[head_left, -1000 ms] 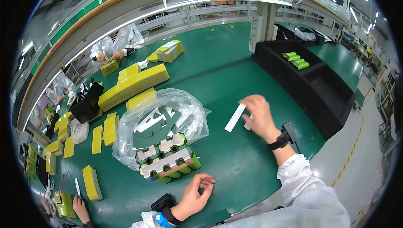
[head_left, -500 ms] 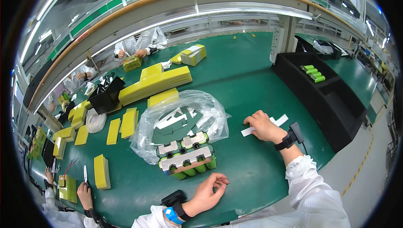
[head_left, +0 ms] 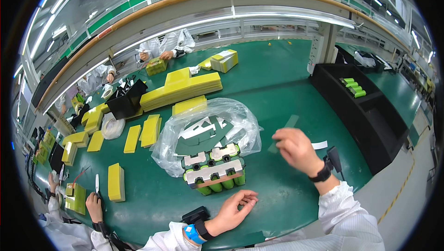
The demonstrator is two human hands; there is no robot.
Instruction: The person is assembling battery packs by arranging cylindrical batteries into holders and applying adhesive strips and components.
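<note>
My left hand (head_left: 235, 208) rests on the table in front of the battery pack, its fingers loosely bent and apart, holding nothing. The battery pack (head_left: 215, 171) has green cells, with metal plates over its top. To its right, my right hand (head_left: 298, 151) is raised with bent fingers, slightly blurred. A pale, see-through-looking strip (head_left: 292, 120) shows past its fingertips, seemingly pinched there and smeared by motion. A white strip (head_left: 320, 145) lies on the table beside that wrist. Behind the pack is a clear plastic bag (head_left: 252, 133) with white and dark green cut pieces inside.
A black divided tray (head_left: 370, 133) holding green cells stands at the right. Yellow sheets (head_left: 185, 87) lie stacked toward the back left, near a black bin (head_left: 126, 101). At the left edge, a co-worker's hand (head_left: 95, 208) holds a pointed tool; other people sit at the far side.
My right hand has lifted and curled its fingers, and a pale strip has come up with it. The whole view has shifted slightly; my left hand stays near the pack.
</note>
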